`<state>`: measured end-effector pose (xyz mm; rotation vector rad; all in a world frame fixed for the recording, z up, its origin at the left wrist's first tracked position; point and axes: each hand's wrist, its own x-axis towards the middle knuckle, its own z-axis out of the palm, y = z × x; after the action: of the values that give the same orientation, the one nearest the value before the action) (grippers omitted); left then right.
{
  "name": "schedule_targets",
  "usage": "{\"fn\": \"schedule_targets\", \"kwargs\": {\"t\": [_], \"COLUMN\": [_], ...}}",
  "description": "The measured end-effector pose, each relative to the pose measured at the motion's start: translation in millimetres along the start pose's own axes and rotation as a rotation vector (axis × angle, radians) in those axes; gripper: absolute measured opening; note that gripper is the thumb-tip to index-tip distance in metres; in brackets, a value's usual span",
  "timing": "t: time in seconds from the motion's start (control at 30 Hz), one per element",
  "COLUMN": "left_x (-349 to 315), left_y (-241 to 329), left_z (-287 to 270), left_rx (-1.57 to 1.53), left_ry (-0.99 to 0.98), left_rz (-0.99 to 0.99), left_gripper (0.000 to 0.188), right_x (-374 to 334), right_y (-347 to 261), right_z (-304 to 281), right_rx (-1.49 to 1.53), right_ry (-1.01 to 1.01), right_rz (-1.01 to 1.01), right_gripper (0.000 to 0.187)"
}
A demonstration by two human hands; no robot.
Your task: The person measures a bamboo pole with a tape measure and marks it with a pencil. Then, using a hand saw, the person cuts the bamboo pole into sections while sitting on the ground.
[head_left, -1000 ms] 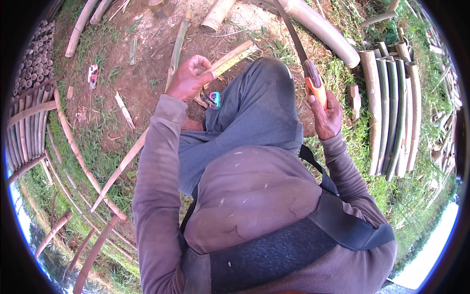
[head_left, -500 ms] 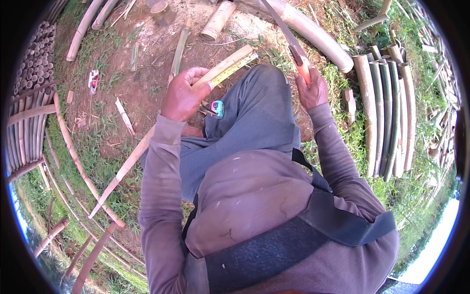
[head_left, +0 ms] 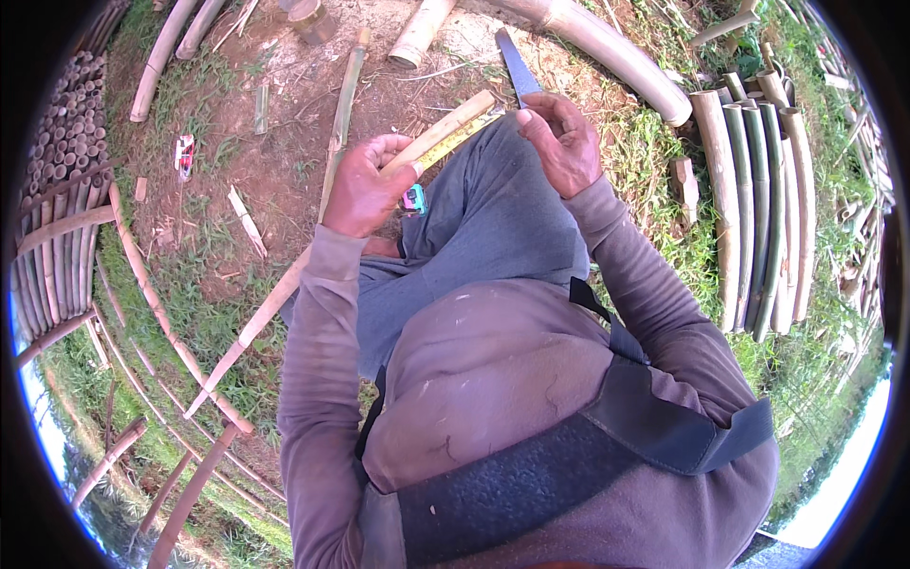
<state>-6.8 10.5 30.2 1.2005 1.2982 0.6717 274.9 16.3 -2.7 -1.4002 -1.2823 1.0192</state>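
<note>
Holds a split bamboo strip (head_left: 450, 121) in the left hand (head_left: 368, 190), with fingers closed around the near end and thumb laid along the lower side. Points the strip up and to the right, beside the bent knee of the grey trousers (head_left: 493, 194). Pins a yellow tape blade (head_left: 453, 144) along the strip's lower edge in the same grasp. Shows a teal tape measure case (head_left: 414, 199) just below the left hand, next to the trousers; cannot tell contact with the cloth.

Has the right hand (head_left: 569, 150) raised near the free end of the strip, apart from it, with fingers partly curled and thumb extended toward the strip. Shows a saw blade (head_left: 517, 68) just beyond the right fingers, with handle hidden from view; cannot tell a grip on the saw from a loose hand.

Records on the ground ahead a thick bamboo pole (head_left: 607, 59), a short bamboo section (head_left: 422, 33) and an upright-running green bamboo stick (head_left: 347, 100). Notes to the right a wooden peg (head_left: 684, 188) beside a row of bamboo poles (head_left: 725, 213), and to the left a small red-and-white object (head_left: 184, 156).
</note>
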Motion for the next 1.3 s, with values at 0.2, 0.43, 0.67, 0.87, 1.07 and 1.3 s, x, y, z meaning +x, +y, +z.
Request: {"fn": "schedule_targets", "kwargs": {"t": [0.2,0.43,0.67,0.87,1.07,1.3], "left_x": [-5.1,-7.0,-1.7,-4.3,-4.9,-0.3], "left_y": [1.2,-2.4,-17.0,-18.4,-11.9,-0.8], "left_z": [-2.6,0.4,0.9,16.9,13.8,-5.6], "left_rx": [0.034,-0.05,-0.027,0.042,0.116,0.18], "left_ry": [-0.007,-0.057,-0.044,0.033,0.05,0.076], "left_rz": [0.01,-0.024,-0.032,-0.017,-0.007,0.014], "left_gripper": [0.04,0.045,0.046,0.044,0.036,0.034], "right_x": [2.3,-7.9,-12.2,-13.2,-15.3,-14.8], "right_y": [-22.5,-29.6,-21.9,-17.3,-18.7,-17.4], "right_z": [44.6,49.4,53.7,54.9,55.4,54.3], "right_rx": [0.212,0.279,0.34,0.334,0.374,0.336], "right_ry": [0.024,0.125,0.17,0.184,0.19,0.19], "right_rz": [0.2,0.317,0.316,0.327,0.304,0.168], "right_gripper": [0.029,0.031,0.03,0.03,0.032,0.033]}}
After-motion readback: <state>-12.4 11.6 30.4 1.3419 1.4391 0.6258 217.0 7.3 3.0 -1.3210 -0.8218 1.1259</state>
